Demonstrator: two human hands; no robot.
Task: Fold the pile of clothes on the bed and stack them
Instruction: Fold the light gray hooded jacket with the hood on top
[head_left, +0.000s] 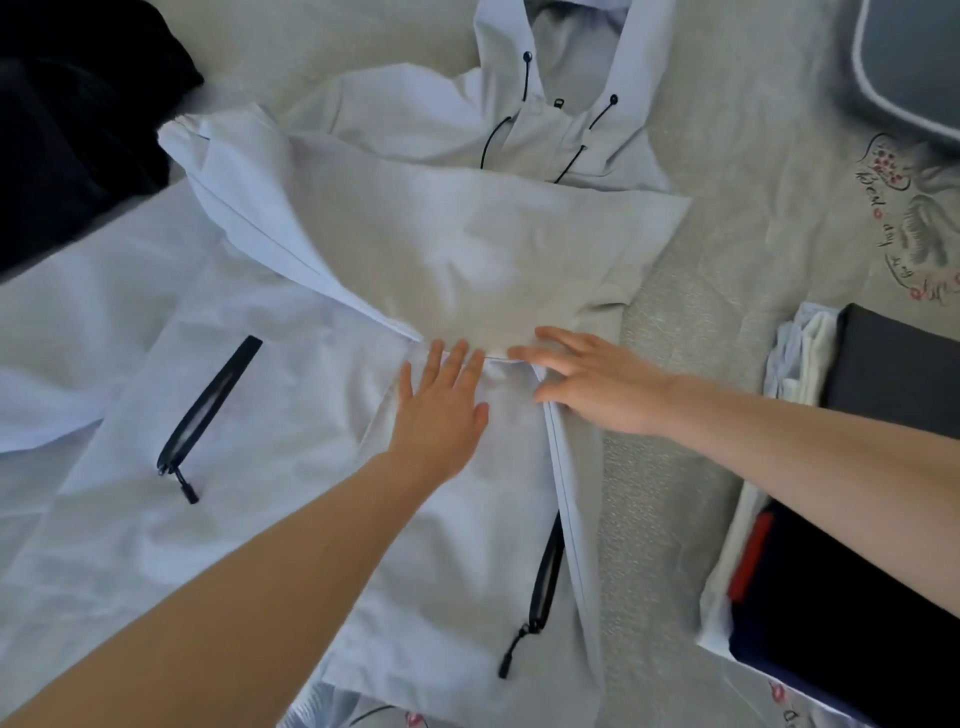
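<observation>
A pale blue hooded jacket (270, 395) lies spread on the bed, its hood (561, 47) at the top with black drawstrings. One front panel (467, 244) is folded back, showing the grey lining. My left hand (441, 410) presses flat on the jacket's middle, fingers straight. My right hand (597, 384) lies beside it with fingers spread, touching the fold's edge and the front seam. Two black pocket zips (208, 421) (545, 582) show on the front.
A stack of folded clothes (872, 431), dark on top with white beneath, sits at the right. A black garment (72, 119) lies at the upper left. A grey pillow (914, 62) is at the top right. The grey bedsheet (727, 208) carries printed patterns.
</observation>
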